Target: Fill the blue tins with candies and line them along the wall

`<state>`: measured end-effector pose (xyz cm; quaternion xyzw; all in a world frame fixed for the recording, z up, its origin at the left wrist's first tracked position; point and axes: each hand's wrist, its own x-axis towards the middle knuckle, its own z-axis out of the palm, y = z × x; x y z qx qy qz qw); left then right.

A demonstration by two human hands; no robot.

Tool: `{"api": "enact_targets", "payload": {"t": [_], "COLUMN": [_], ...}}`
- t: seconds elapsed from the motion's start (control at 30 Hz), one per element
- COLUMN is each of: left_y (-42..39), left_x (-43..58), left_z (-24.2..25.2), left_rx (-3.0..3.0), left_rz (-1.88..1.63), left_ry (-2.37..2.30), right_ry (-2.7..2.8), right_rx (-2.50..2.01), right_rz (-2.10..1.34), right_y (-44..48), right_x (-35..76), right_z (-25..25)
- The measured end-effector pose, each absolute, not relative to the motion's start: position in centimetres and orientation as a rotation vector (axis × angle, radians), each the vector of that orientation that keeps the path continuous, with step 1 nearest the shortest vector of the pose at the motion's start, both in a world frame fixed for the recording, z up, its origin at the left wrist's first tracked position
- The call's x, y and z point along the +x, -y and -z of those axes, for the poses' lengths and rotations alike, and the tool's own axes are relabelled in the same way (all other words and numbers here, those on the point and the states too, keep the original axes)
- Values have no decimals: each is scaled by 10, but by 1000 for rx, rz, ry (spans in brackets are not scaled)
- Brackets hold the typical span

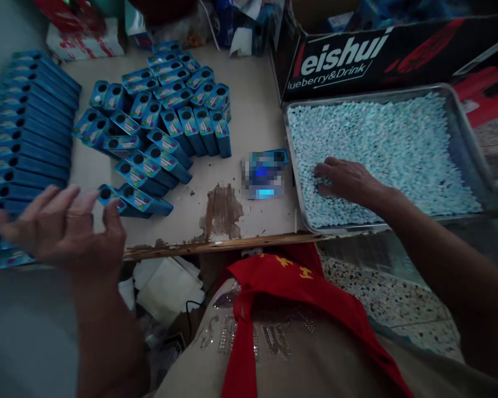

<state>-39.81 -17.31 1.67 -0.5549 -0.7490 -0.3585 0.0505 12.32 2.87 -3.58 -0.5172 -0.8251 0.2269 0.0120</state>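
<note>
My left hand point(68, 229) hovers with its fingers spread over the front end of a row of blue plastic dispenser boxes point(33, 143). Nothing shows in it. Next to its thumb stand more blue dispenser boxes point(133, 199), each with a dark round hole and a coloured label on top. My right hand point(344, 179) reaches into the left part of a metal tray point(473, 138), its curled fingers dug into small pale blue, tablet-like pellets point(373, 138). Its fingertips are partly hidden among the pellets.
A black printed carton point(340, 61) stands behind the tray. Between tray and boxes lies a pixelated item point(263, 174) beside a blue dispenser. The worn wooden front edge point(216, 246) borders the table. Bags and a red-stained white block point(85, 41) are at the back.
</note>
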Motion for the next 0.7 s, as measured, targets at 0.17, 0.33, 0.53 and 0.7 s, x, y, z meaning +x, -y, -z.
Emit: {"api": "enact_targets", "payload": {"t": [0.17, 0.33, 0.53, 0.7], "left_y": [124, 74, 48, 65], "left_x": [-316, -241, -218, -244], "left_z": [3, 43, 62, 53], "left_rx": [-1878, -2200, -2333, -2266], "left_rz": [990, 1232, 1235, 1243], "left_ry": [1955, 2096, 2110, 2099], "right_ry": [2417, 1952, 2169, 2592], "right_rx": [-1665, -1688, -1240, -1050], "right_rz": [-900, -1225, -1083, -770], "right_y": [-44, -42, -57, -77], "right_x": [130, 139, 87, 30], "right_z": [29, 17, -23, -54]}}
